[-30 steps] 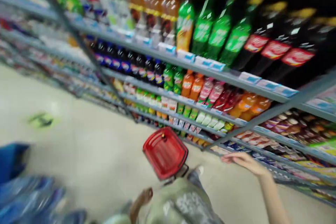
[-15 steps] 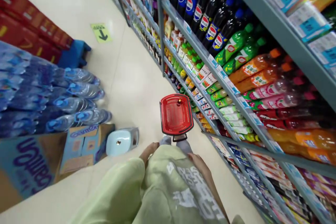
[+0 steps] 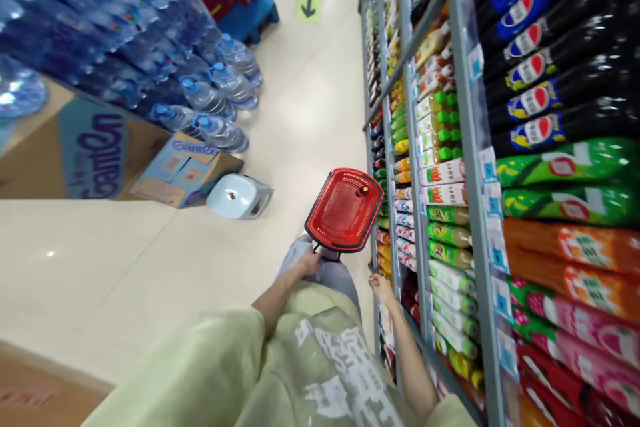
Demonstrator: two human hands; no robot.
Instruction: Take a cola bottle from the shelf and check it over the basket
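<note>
A red shopping basket [image 3: 345, 210] stands on the pale floor beside the drinks shelving, with one small item in its far corner. My left hand [image 3: 307, 261] hangs down by my leg, just short of the basket's dark handle; its fingers look curled, and whether they touch the handle is unclear. My right hand [image 3: 383, 288] hangs at my right side close to the lowest shelf, fingers loosely apart, holding nothing. My light green shirt fills the lower middle.
Grey metal shelves [image 3: 470, 113] of soft-drink bottles run along the right. Stacked water bottles [image 3: 200, 87] and cardboard boxes [image 3: 183, 170] stand at the left, with a pale blue stool [image 3: 239, 196] tipped on the floor. A yellow arrow sign [image 3: 309, 0] marks the aisle floor ahead.
My view has swung from the shelves down along the aisle. My right hand dropped from shelf height to my side, and my left hand has come closer to the basket.
</note>
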